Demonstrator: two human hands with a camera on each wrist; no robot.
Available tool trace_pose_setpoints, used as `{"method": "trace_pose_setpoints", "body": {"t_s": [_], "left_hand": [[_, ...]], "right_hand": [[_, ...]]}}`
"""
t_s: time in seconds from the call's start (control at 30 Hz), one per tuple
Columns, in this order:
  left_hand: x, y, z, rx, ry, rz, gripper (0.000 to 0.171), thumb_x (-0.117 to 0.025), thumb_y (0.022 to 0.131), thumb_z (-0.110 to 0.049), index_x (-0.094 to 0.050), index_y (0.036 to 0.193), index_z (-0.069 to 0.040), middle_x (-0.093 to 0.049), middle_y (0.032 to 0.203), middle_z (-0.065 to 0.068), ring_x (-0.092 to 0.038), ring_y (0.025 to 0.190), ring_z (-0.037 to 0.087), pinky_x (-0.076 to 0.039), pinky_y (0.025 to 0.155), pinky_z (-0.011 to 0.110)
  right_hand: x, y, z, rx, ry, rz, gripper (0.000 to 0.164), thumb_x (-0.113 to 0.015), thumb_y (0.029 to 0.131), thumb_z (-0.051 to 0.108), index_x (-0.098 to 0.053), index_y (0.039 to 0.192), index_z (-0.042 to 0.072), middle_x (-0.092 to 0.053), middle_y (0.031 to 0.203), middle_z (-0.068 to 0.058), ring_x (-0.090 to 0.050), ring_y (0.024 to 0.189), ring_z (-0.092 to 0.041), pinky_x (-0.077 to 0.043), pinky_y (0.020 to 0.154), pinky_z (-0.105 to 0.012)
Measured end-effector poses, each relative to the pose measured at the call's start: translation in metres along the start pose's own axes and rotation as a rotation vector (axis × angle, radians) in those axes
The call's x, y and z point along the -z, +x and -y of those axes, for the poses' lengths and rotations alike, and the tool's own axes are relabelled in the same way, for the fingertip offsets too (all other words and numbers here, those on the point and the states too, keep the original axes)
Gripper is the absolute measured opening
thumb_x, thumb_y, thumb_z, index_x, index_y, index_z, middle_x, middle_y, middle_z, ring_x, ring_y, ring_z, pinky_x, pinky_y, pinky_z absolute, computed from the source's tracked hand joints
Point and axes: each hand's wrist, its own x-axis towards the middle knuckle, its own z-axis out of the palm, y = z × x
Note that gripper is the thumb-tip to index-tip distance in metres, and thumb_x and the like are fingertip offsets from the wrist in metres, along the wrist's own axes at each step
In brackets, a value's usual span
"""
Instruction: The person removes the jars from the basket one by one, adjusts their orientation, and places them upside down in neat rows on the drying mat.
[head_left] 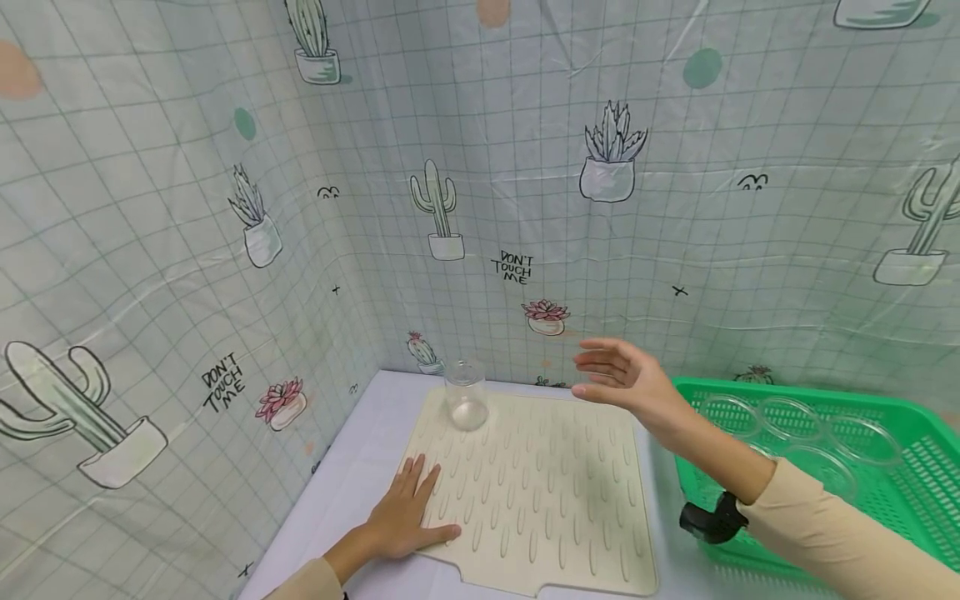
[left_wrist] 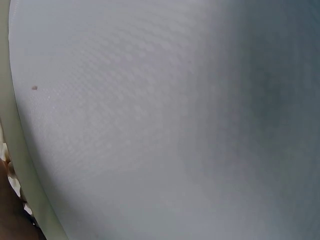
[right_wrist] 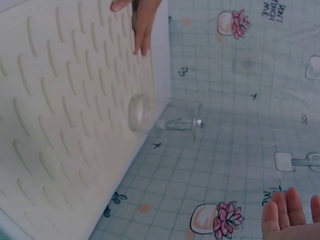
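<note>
A cream mat [head_left: 540, 487] with raised oval ridges lies on the white-covered table. On its far left corner stands a clear, see-through jar [head_left: 467, 398], upright. My left hand [head_left: 401, 517] rests flat on the mat's left edge, fingers spread and thumb out to the side. Raised over the mat's far right corner is my right hand [head_left: 626, 379], its fingers loosely bent with nothing in them. In the right wrist view the right hand's fingers [right_wrist: 287, 212] show at the lower right, well apart from the jar [right_wrist: 139, 114]. The left wrist view shows mostly white tablecloth [left_wrist: 125, 115].
A green plastic basket [head_left: 922, 417] stands right of the mat, under my right forearm, holding several clear round containers [head_left: 862, 442]. A cactus-printed curtain [head_left: 487, 125] hangs behind the table and along its left side.
</note>
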Motion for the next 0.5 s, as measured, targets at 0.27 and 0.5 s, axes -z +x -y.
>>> {"method": "trace_pose_setpoints", "body": {"t_s": [0.27,0.5], "left_hand": [[0.004,-0.002,-0.005,-0.015,-0.007,-0.007,0.099,-0.047,0.079,-0.07,-0.018,0.146,-0.002,-0.003,0.15,0.024,0.001,0.136,0.042,-0.011,0.106,0.058],[0.004,-0.003,-0.004,-0.009,0.009,-0.005,0.1,-0.047,0.079,-0.071,-0.019,0.146,-0.002,-0.004,0.15,0.024,0.0,0.136,0.041,-0.011,0.107,0.055]], "right_hand": [[0.033,-0.033,0.01,0.029,0.001,-0.022,0.055,-0.064,0.085,0.002,-0.039,0.134,0.007,-0.043,0.131,-0.022,-0.049,0.117,-0.023,-0.045,0.092,-0.027],[0.065,-0.064,0.013,0.046,-0.009,-0.066,0.051,-0.057,0.088,-0.004,-0.037,0.134,0.003,-0.046,0.128,-0.018,-0.052,0.114,-0.019,-0.047,0.087,-0.026]]}}
